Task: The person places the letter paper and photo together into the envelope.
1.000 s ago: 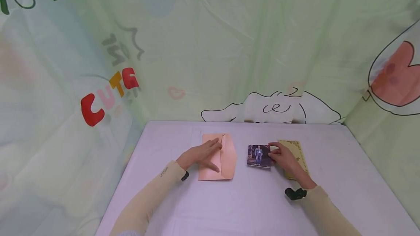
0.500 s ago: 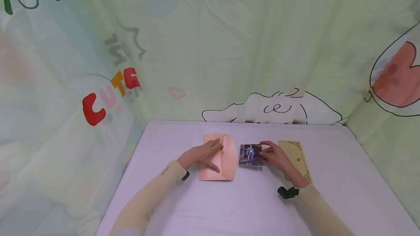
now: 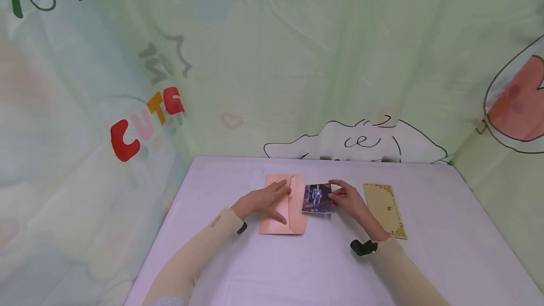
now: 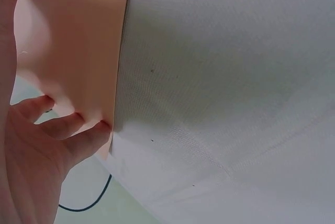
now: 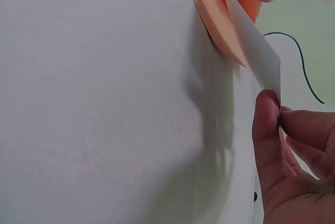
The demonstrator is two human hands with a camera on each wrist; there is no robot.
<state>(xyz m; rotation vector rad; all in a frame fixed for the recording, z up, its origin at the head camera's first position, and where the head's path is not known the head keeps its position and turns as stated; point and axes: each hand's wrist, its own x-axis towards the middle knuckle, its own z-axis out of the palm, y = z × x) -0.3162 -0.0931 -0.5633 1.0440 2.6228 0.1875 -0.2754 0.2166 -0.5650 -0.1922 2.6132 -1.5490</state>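
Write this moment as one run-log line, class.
left hand: rests on pink envelope | right hand: pinches photo at envelope's flap | yellow card: lies apart, untouched

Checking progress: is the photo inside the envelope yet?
Not yet: the photo, pinched by the right hand, only overlaps the pink envelope edge.

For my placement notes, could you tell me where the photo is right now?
In the head view the photo is mid-table, pinched by the right hand, its left edge at the pink envelope; the yellow card lies further right.
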